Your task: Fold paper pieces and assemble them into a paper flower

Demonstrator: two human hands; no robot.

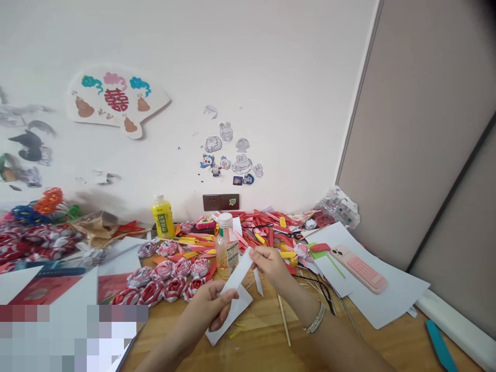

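A narrow white paper strip (239, 269) is stretched between my two hands above the wooden table. My left hand (211, 308) pinches its lower end between thumb and fingers. The upper end is gripped by my right hand (270, 263), with a bracelet on that wrist. Beneath the strip lies a white sheet of paper (232, 318), partly covered by my left hand. Just behind the strip stands a clear bottle (226, 248) with a white cap. Another small white strip (258, 283) rests below my right hand.
Red-and-white paper roses (174, 288) sit in rows at the left. A yellow bottle (163, 217) stands near the wall. Folded red and yellow paper pieces (267, 232) pile up behind. At the right, a pink phone (360, 268) lies on white sheets (382, 312). A thin wooden stick (284, 321) lies in front.
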